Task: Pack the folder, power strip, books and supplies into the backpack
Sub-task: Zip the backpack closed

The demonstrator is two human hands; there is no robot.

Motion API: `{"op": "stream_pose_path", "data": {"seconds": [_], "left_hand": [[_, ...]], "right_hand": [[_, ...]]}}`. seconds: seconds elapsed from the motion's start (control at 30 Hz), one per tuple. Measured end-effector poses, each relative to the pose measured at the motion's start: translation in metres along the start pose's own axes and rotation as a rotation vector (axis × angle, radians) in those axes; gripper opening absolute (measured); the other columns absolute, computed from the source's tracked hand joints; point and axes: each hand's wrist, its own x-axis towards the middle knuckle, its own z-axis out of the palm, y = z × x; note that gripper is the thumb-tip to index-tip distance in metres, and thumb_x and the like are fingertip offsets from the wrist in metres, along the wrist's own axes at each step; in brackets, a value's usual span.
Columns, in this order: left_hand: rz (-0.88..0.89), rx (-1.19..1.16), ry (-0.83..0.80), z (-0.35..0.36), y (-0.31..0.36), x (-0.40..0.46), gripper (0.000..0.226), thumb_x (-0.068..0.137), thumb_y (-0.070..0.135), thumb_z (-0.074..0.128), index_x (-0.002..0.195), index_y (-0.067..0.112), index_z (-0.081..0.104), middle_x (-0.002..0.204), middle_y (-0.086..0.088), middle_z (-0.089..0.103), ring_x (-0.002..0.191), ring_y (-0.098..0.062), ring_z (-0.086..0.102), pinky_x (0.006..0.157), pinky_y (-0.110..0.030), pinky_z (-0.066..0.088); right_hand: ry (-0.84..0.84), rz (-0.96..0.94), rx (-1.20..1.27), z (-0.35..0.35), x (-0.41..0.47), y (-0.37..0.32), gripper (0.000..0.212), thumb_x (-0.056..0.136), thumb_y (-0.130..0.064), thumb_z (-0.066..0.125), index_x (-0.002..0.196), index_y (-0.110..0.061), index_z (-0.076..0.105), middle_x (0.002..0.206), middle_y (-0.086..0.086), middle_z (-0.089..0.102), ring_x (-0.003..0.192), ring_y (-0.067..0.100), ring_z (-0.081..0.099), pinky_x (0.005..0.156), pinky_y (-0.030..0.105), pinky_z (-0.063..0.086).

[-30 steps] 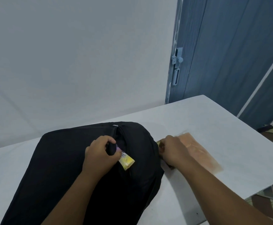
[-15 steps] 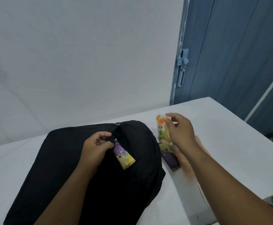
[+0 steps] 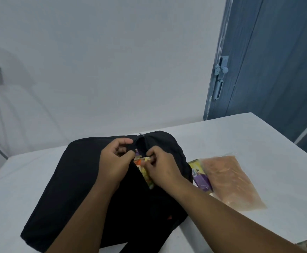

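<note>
A black backpack (image 3: 72, 183) lies flat on the white table (image 3: 240, 143), its zip opening facing away from me. My left hand (image 3: 115, 161) pinches the left edge of the opening and holds it apart. My right hand (image 3: 162, 168) grips a colourful yellow-green packet (image 3: 145, 172) at the mouth of the opening, partly pushed in. The tip of another packet, purple, shows deeper inside, between my hands. To the right of the backpack a yellow-purple packet (image 3: 199, 175) lies beside a clear bag of orange-pink content (image 3: 229, 181).
A white wall stands behind the table. A blue door (image 3: 277, 61) with a latch (image 3: 221, 68) is at the right. The table's right edge runs diagonally near the door, and its front edge is close to my arms.
My right hand carried the colourful packet from above the table's right side over to the backpack opening. My left hand still holds the opening's edge.
</note>
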Motion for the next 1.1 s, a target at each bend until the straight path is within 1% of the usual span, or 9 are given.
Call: {"op": "stream_pose_path", "data": {"seconds": [0.1,0.2,0.3,0.4,0.5,0.63,0.8,0.97,1.1], "left_hand": [[0.005,0.047,-0.015,0.002,-0.005,-0.001,0.034,0.078,-0.004,0.066,0.091,0.027,0.072,0.062,0.013,0.052,0.057,-0.004,0.046,0.057,-0.021,0.042],[0.01,0.215,-0.06,0.008,-0.013,-0.003,0.03,0.08,0.004,0.068,0.092,0.031,0.068,0.067,0.012,0.052,0.059,-0.003,0.046,0.056,-0.014,0.038],[-0.008,0.298,-0.115,0.015,-0.023,-0.004,0.026,0.085,0.007,0.064,0.093,0.032,0.063,0.08,0.011,0.057,0.077,-0.01,0.054,0.062,-0.014,0.04],[0.067,0.517,-0.14,0.021,-0.031,-0.006,0.018,0.082,0.038,0.07,0.097,0.038,0.059,0.094,0.017,0.058,0.093,-0.01,0.054,0.084,-0.032,0.044],[0.146,0.732,-0.22,0.025,-0.034,-0.009,0.045,0.067,0.054,0.078,0.103,0.043,0.055,0.101,0.019,0.052,0.099,-0.009,0.045,0.089,-0.036,0.039],[0.087,0.675,-0.269,0.021,-0.029,-0.005,0.048,0.06,0.035,0.082,0.098,0.044,0.054,0.099,0.018,0.051,0.1,-0.014,0.051,0.088,-0.04,0.043],[0.057,0.538,-0.304,0.015,-0.028,-0.006,0.048,0.053,0.032,0.077,0.095,0.046,0.057,0.099,0.017,0.055,0.095,-0.012,0.056,0.085,-0.041,0.051],[-0.084,0.278,-0.218,0.003,-0.033,-0.006,0.046,0.069,0.013,0.084,0.101,0.041,0.066,0.105,0.006,0.062,0.1,-0.012,0.058,0.079,-0.032,0.051],[-0.128,0.042,-0.169,-0.004,-0.027,-0.009,0.049,0.075,-0.006,0.072,0.105,0.033,0.07,0.108,0.002,0.067,0.102,0.005,0.059,0.077,-0.019,0.05]], "right_hand": [[-0.101,-0.105,-0.075,0.003,0.0,-0.006,0.01,0.087,-0.03,0.071,0.091,-0.021,0.075,0.083,-0.004,0.073,0.075,0.012,0.067,0.072,0.034,0.056],[-0.201,-0.139,-0.006,-0.003,0.003,-0.004,0.018,0.094,-0.02,0.062,0.105,-0.024,0.076,0.09,-0.006,0.076,0.077,0.006,0.07,0.072,0.022,0.055],[0.031,0.01,0.249,-0.028,0.005,0.005,0.022,0.095,-0.008,0.057,0.104,-0.02,0.073,0.086,0.0,0.074,0.069,0.01,0.07,0.066,0.023,0.056],[0.295,0.053,0.045,-0.063,0.005,0.031,0.031,0.088,0.002,0.052,0.103,-0.017,0.072,0.098,-0.007,0.069,0.087,0.011,0.065,0.084,0.02,0.048],[0.131,0.279,-0.256,-0.086,0.002,0.065,0.025,0.082,-0.001,0.054,0.097,-0.014,0.069,0.098,-0.008,0.064,0.095,0.018,0.064,0.085,0.028,0.051],[0.032,0.299,-0.548,-0.078,-0.011,0.095,0.018,0.081,-0.017,0.054,0.064,-0.021,0.048,0.069,-0.005,0.057,0.069,0.022,0.06,0.054,0.029,0.043],[0.115,0.272,-0.569,-0.077,-0.013,0.101,0.027,0.083,-0.017,0.057,0.057,-0.016,0.05,0.055,-0.005,0.051,0.054,0.016,0.049,0.046,0.026,0.036],[0.349,0.282,-0.07,-0.092,-0.012,0.088,0.034,0.085,-0.024,0.063,0.052,-0.018,0.057,0.049,-0.01,0.058,0.05,0.009,0.054,0.051,0.026,0.042],[0.5,0.244,0.212,-0.103,-0.008,0.045,0.018,0.092,-0.016,0.057,0.08,-0.015,0.07,0.078,-0.007,0.069,0.072,0.007,0.061,0.063,0.019,0.046]]}}
